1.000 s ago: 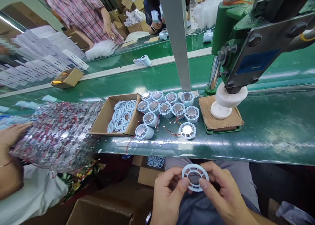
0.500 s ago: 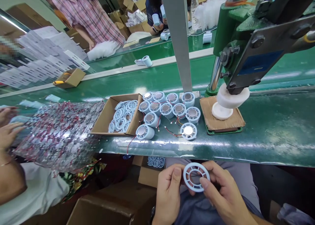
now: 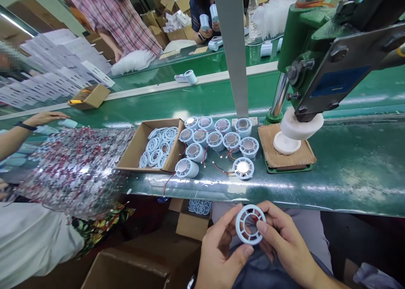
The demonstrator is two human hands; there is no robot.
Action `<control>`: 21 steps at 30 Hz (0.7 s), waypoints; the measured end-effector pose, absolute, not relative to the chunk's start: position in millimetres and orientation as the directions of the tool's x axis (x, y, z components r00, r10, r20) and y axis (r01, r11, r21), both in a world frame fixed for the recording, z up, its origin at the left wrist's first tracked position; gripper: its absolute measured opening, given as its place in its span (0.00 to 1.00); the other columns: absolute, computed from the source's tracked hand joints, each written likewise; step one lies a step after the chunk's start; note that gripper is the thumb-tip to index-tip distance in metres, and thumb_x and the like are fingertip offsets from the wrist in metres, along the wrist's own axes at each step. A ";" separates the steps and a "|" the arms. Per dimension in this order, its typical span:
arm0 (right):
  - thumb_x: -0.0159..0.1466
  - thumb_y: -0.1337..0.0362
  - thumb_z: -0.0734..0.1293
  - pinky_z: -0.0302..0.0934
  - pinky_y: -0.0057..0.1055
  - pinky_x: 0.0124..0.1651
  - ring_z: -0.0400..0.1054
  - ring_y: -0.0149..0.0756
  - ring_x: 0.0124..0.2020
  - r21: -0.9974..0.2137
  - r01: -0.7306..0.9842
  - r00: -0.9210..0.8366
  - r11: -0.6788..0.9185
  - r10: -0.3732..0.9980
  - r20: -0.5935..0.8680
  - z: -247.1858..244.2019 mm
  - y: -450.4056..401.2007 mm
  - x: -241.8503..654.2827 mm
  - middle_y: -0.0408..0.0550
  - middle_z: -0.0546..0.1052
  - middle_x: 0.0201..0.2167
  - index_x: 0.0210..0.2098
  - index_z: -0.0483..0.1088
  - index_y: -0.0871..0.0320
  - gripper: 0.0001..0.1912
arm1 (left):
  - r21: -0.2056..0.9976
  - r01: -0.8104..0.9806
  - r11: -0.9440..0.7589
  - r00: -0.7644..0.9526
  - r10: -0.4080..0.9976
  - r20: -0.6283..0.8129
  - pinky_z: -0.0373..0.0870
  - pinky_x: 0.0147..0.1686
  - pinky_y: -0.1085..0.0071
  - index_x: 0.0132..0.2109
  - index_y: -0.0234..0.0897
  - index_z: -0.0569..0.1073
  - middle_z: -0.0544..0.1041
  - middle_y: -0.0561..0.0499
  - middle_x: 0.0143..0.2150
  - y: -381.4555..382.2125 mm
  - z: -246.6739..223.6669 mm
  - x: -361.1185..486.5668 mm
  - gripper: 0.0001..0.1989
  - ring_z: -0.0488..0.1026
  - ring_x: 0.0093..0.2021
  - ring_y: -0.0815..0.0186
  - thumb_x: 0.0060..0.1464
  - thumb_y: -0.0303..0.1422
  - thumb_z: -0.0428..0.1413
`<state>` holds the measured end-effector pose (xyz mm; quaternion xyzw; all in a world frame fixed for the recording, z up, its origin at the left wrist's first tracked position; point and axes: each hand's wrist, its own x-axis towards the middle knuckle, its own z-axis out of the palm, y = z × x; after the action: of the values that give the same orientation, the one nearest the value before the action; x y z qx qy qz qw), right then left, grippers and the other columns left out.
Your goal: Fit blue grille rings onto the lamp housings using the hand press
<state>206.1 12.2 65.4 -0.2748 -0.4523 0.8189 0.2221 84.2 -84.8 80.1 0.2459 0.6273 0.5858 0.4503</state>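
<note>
Over my lap, below the bench edge, a light blue spoked plastic ring point(image 3: 239, 226) is held up between both hands. My left hand point(image 3: 217, 249) curls around its left side, with the thumb at the lower rim and the fingers partly behind. My right hand point(image 3: 283, 242) pinches its right side, thumb tip at the opening and the other fingers behind. Some red shows through the ring, too small to make out. On the bench stand several light blue cylinders point(image 3: 249, 147) with silver discs and thin wires; one unit point(image 3: 243, 168) is nearest my hands.
A cardboard box point(image 3: 131, 156) of blue rings sits left of the cylinders. Right of them is a green press point(image 3: 289, 40) with a white head point(image 3: 302, 126) above a white cup point(image 3: 286, 145). Clear bags point(image 3: 82, 166) of wired parts lie left, beside a co-worker's arm point(image 3: 15, 141).
My left thumb has moved down from the ring's upper left to its lower rim, its fingers spreading up behind. The ring has turned slightly. At left, a co-worker's arm has reached farther across the bench.
</note>
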 end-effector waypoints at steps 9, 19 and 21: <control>0.67 0.41 0.65 0.50 0.16 0.17 0.52 0.18 0.14 -0.826 -0.124 -0.775 -0.550 0.573 -0.266 64.4 7.6 204.8 0.37 0.66 0.22 0.40 0.66 0.60 0.25 | 0.954 -0.258 0.155 -0.531 0.802 -0.274 0.80 0.47 0.69 0.56 0.39 0.78 0.86 0.44 0.46 -84.8 78.9 90.6 0.32 0.84 0.44 0.57 0.45 0.44 0.73; 0.72 0.47 0.61 0.52 0.22 0.25 0.54 0.25 0.21 -0.961 -0.017 -0.824 -0.276 0.548 -0.143 65.9 13.6 214.2 0.38 0.64 0.22 0.40 0.72 0.59 0.21 | 0.974 -0.099 0.201 -0.614 0.759 -0.219 0.74 0.27 0.75 0.39 0.36 0.78 0.80 0.51 0.24 -79.9 85.3 79.9 0.19 0.78 0.24 0.65 0.56 0.49 0.64; 0.73 0.51 0.60 0.58 0.24 0.33 0.62 0.28 0.27 -0.996 0.045 -0.835 -0.074 0.545 -0.078 70.5 18.2 217.6 0.42 0.73 0.27 0.40 0.74 0.57 0.18 | 0.967 -0.092 0.239 -0.559 0.791 -0.249 0.71 0.24 0.75 0.32 0.36 0.75 0.78 0.52 0.21 -76.4 86.0 74.8 0.21 0.75 0.21 0.66 0.58 0.51 0.62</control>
<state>217.6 18.2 70.5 -0.2244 -0.6566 0.6975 0.1791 74.8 -76.4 86.0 0.2563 0.6818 0.5610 0.3934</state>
